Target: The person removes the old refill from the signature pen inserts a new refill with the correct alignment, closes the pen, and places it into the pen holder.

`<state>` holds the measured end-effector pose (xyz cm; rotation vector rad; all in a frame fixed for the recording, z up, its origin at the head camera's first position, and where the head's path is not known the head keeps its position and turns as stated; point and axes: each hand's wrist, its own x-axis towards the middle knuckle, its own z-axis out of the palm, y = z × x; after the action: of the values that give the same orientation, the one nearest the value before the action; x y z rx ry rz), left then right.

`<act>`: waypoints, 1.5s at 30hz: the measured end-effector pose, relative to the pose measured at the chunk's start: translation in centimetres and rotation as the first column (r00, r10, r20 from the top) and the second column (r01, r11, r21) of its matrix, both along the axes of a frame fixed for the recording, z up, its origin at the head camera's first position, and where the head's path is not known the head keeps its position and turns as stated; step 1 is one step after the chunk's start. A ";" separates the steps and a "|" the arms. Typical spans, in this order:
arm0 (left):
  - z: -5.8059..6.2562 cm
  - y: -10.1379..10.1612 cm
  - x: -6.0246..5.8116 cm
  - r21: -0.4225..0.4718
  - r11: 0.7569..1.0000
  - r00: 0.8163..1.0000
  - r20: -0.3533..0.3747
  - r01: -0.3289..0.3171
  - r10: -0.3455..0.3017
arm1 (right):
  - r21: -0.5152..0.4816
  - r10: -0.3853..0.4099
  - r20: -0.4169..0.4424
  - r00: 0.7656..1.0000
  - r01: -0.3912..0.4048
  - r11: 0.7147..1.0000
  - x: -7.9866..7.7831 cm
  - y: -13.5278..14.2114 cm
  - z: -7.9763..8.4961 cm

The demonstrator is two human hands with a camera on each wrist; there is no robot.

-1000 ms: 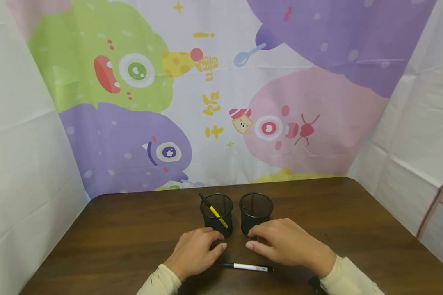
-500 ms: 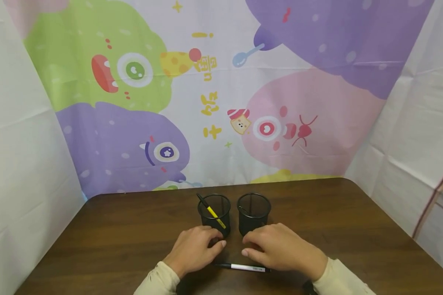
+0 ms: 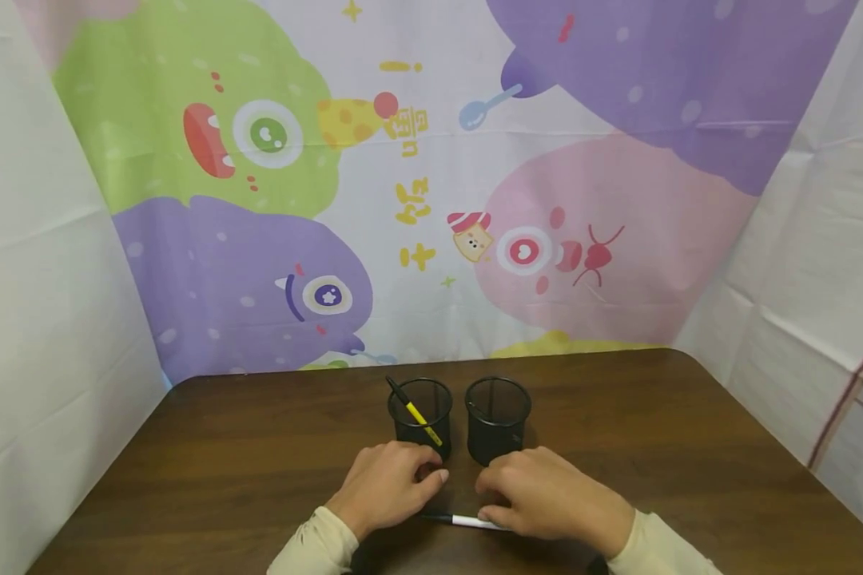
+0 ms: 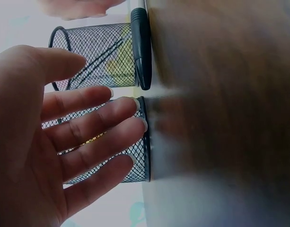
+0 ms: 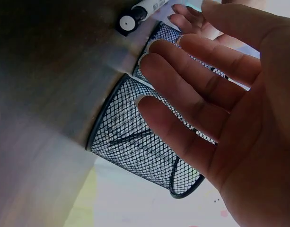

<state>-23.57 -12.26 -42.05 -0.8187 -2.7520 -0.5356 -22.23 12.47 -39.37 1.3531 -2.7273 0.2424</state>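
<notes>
My left hand [image 3: 391, 487] is in front of the left black mesh pen cup [image 3: 403, 431], its fingers relaxed and holding nothing. A yellow-and-black marker [image 3: 417, 415] leans inside that cup, its black end above the rim. My right hand [image 3: 550, 495] hovers in front of the right mesh pen cup [image 3: 492, 443] with loosely bent, separated fingers and nothing in its grasp. Between the hands lies a white pen with black ends [image 3: 467, 521]; the right hand hides its right end in the head view. That black end [image 5: 127, 23] shows apart from the right fingers in the right wrist view.
The dark wood table [image 3: 208, 455] spreads to both sides of the hands. Behind it hangs a cloth printed with cartoon monsters [image 3: 431, 319]. White cloth walls [image 3: 43, 279] flank the table.
The right hand has come down and closer to the body, now covering the right end of the white pen. My left hand stays nearly in place.
</notes>
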 end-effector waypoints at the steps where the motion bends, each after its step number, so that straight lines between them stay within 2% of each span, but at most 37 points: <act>1: 0.0 0.0 0.0 -0.003 1.000 1.000 0.002 -0.003 0.003 | 0.004 -0.001 0.000 1.000 0.001 1.000 0.0 0.0 -0.1; 11: -0.1 0.2 0.3 -0.004 1.000 0.999 0.032 0.009 -0.009 | 0.008 0.023 0.019 1.000 -0.023 1.000 0.2 -0.2 -0.8; 21: 0.3 0.3 0.4 -0.018 0.999 0.999 0.021 0.040 -0.040 | 0.034 0.041 -0.009 0.999 -0.041 0.999 0.2 -0.8 -1.1; 31: 0.2 -0.1 0.4 -0.020 0.999 0.999 0.027 0.033 -0.033 | 0.063 0.033 -0.071 0.997 -0.028 0.998 0.5 -0.8 -1.1; 45: -0.1 -0.3 0.3 -0.023 0.998 0.999 0.003 0.050 -0.050 | 0.066 0.031 -0.056 0.998 -0.027 0.997 0.4 -0.7 -1.1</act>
<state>-23.30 -12.53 -42.14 -0.8949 -2.7514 -0.5152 -21.80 11.81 -40.50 1.3936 -2.6925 0.1161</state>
